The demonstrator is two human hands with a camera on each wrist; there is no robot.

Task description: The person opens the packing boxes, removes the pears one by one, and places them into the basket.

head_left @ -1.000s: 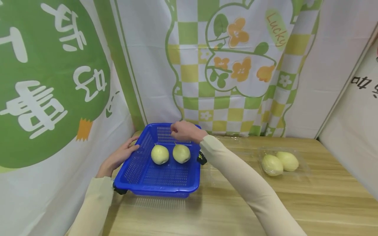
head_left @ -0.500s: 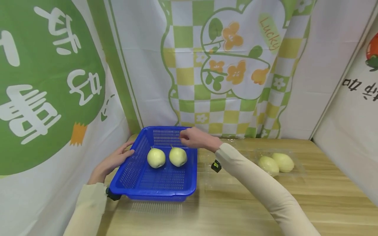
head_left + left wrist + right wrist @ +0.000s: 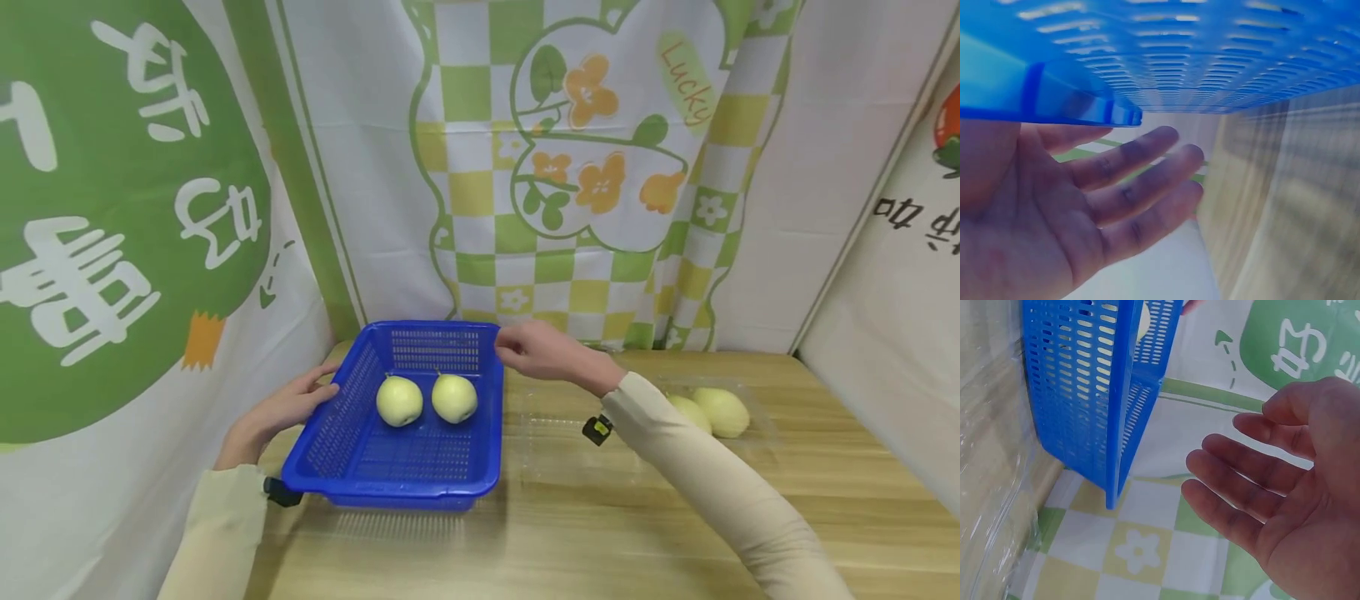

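Observation:
A blue perforated plastic basket [image 3: 405,490] sits on the wooden table with two pale yellow-green pears inside, a left pear [image 3: 399,401] and a right pear [image 3: 454,398]. My left hand [image 3: 288,408] rests at the basket's left rim. Its fingers [image 3: 1141,184] extend loosely outside and below the rim, while the rim hides its thumb in the left wrist view. My right hand [image 3: 543,350] is raised by the basket's far right corner. The right wrist view shows its palm [image 3: 1310,544] bare, fingers loosely bent and holding nothing.
To the right, two more pears [image 3: 722,412] lie in a clear plastic tray [image 3: 772,433], partly behind my right sleeve. Another clear plastic tray [image 3: 555,450] lies between the basket and the right forearm. Printed cloth curtains [image 3: 480,200] stand behind and at both sides.
My right hand has moved from above the basket's far side rightward to its far right corner. The head view has shifted slightly. Left hand, basket and pears stay put.

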